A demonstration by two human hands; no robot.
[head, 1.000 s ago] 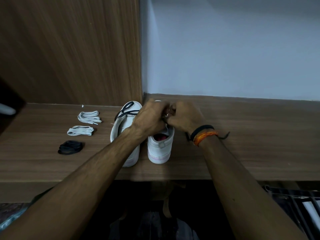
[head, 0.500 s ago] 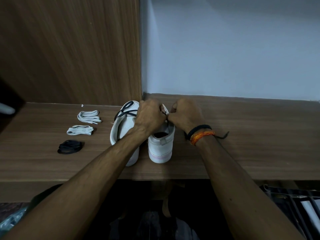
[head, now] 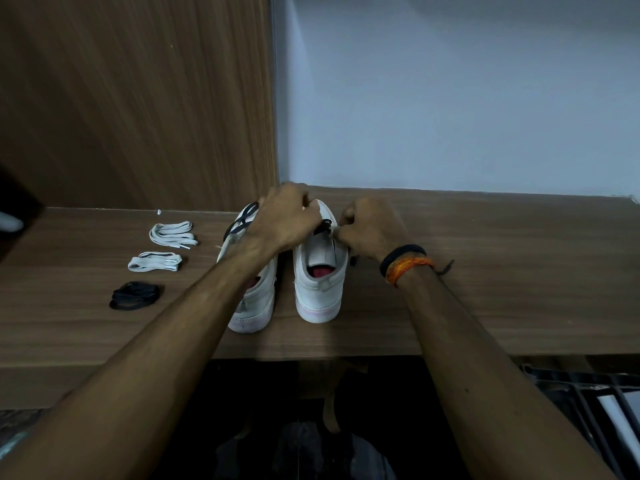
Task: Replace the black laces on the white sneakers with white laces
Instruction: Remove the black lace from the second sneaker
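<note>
Two sneakers still black-laced; our left hand [head: 289, 216] and right hand [head: 367, 225] pinch the right sneaker [head: 320, 282] lace [head: 325, 224]; white laces [head: 172, 233] untouched.

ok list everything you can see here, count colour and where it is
sneakers: 2, white, side by side mid-shelf, heels toward the camera
black laces on the sneakers: black, at the front of both
white lace bundles: 2, white, left of the sneakers
black lace bundle: 1, black, nearest of the three bundles
shelf: 1, brown wood
wall panel: 1, brown wood, back left
wall: pale, back right
wristbands: black and orange, right wrist
left hand: over the sneaker fronts, fingers curled
right hand: pinching the right sneaker's lace
</note>
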